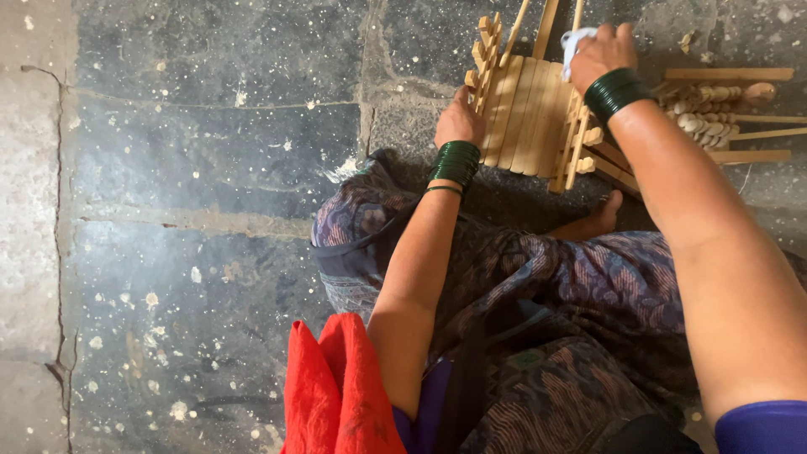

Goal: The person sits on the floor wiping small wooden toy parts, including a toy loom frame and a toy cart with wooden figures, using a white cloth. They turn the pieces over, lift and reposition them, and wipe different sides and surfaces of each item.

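A small frame built of flat wooden sticks [530, 113] stands on the dark stone floor in front of my crossed legs. My left hand [458, 119] grips its left edge, with green bangles on the wrist. My right hand [601, 55] rests on the frame's upper right side and holds a small white piece, maybe cloth or a tube [575, 44]. Green bangles ring that wrist too. A bare foot [595, 220] shows just below the frame.
More wooden sticks and a row of small round wooden pieces [714, 118] lie to the right of the frame. A red cloth [336, 395] lies on my lap at the bottom. The speckled stone floor [193, 210] stretches left, with a pale cracked slab [29, 210] at the edge.
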